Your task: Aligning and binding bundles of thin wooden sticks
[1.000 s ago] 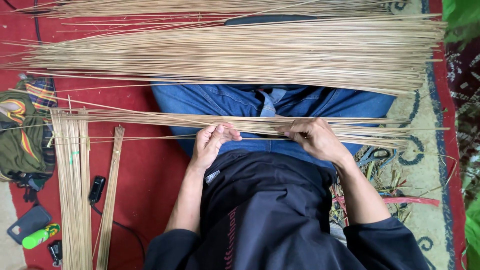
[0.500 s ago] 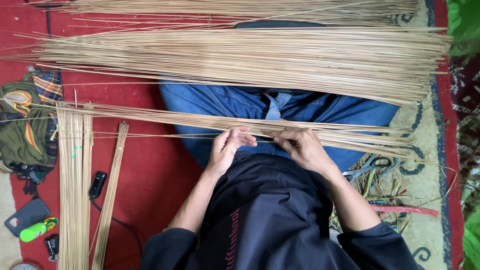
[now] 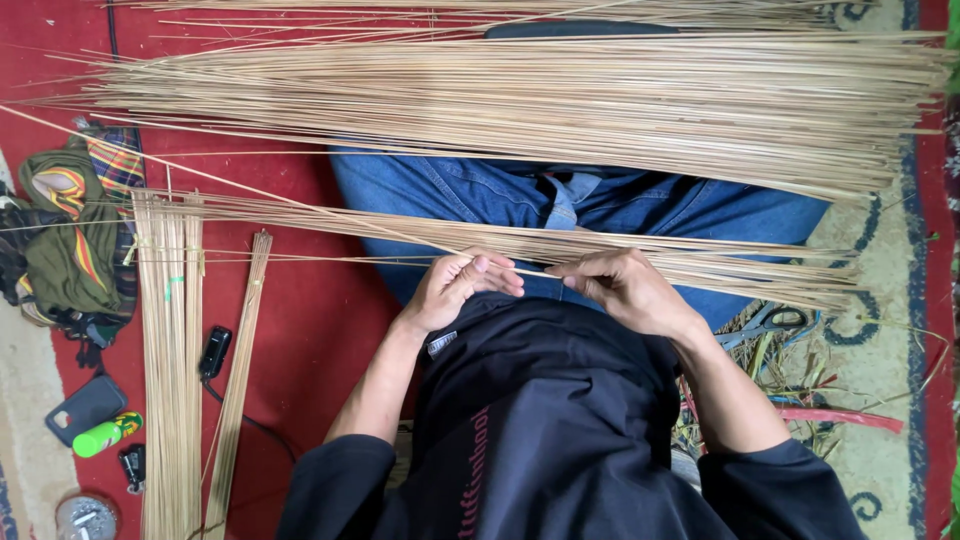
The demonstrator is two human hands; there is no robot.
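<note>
I sit on a rug with blue jeans and a dark shirt, thin tan sticks lying across my lap (image 3: 640,250). My left hand (image 3: 455,290) curls around a single thin stick (image 3: 250,190) that slants up to the far left. My right hand (image 3: 625,290) pinches the same stick's near end, fingertips almost touching the left hand's. A wide mass of long sticks (image 3: 560,100) lies beyond my knees.
A tied bundle of sticks (image 3: 170,350) and a thinner one (image 3: 240,370) lie upright at left on the red rug. Folded cloth (image 3: 70,240), a phone (image 3: 85,408), a green bottle (image 3: 105,436), a black charger (image 3: 213,352) sit at left; scissors (image 3: 765,322) at right.
My hands have drawn closer together at the middle of my lap. One stick now stands lifted out of the lap bundle, slanting to the upper left.
</note>
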